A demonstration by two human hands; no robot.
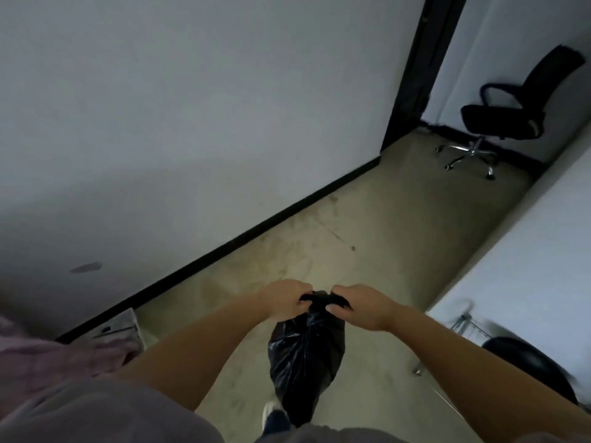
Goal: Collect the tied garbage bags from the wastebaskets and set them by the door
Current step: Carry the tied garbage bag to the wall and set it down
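Black, shiny plastic is bunched up between the fingers of both hands. The left hand (286, 298) curls its fingers tight around one side of the bag's gathered top, and the right hand (358, 306) pinches the other side, with its thumb tucked under near the knot. The two hands are close together, almost touching, with the twisted top between them. The garbage bag (307, 356) hangs down from the hands, up in the air above the floor, in front of the person's body. It is dark and crinkly, with lots of little folds that run down from the top. It looks full and round in the middle and gets thin at the bottom. Both arms are bare and reach forward. Below the bag a shoe (271, 414) peeks out. The floor (367, 225) is pale and a bit stained, with some dark marks. A big white wall (192, 107) stands on the left, with a black strip along its bottom edge. Far ahead there is a dark door frame (415, 75), and just past it a black office chair (508, 113) on shiny legs with wheels. On the right is another white wall, and something round and black sits low beside it, too blurry to tell.
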